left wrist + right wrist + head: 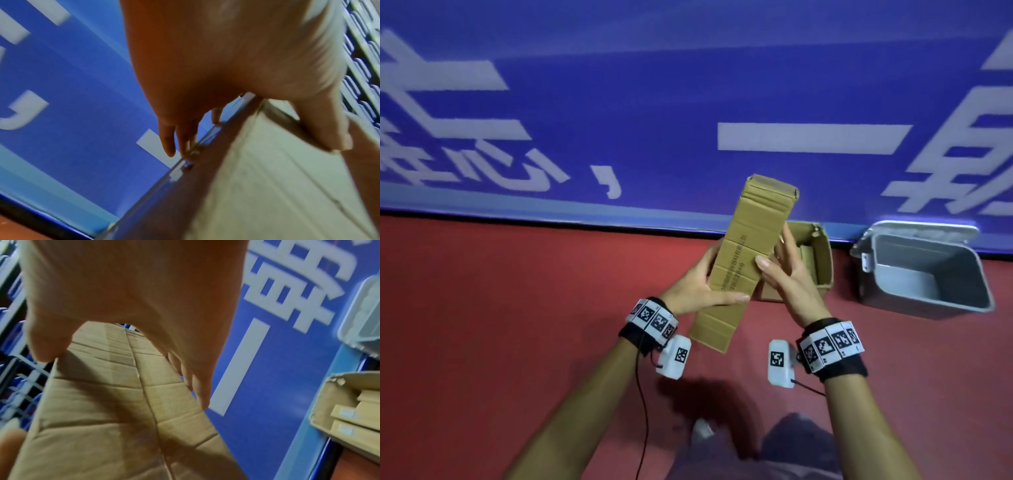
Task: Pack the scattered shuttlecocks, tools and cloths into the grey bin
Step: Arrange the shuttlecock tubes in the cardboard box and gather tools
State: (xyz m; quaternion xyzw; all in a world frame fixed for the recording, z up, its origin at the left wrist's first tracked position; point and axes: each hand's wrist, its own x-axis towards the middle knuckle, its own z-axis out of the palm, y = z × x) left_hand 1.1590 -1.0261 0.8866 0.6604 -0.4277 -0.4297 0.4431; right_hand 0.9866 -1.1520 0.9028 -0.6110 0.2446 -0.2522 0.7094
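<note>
Holding a long cardboard box (748, 260) between both hands, the left hand (698, 284) clasps its side with thumb across, while the right hand (787, 277) presses the opposite side with straight fingers. Nearby on the floor, the grey bin (976, 270) looks empty, so packing seems hardly begun.

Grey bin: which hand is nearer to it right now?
Right. The right hand, pressed against the long cardboard box, sits between it and the grey bin; the left hand holds the box's far side.
</note>
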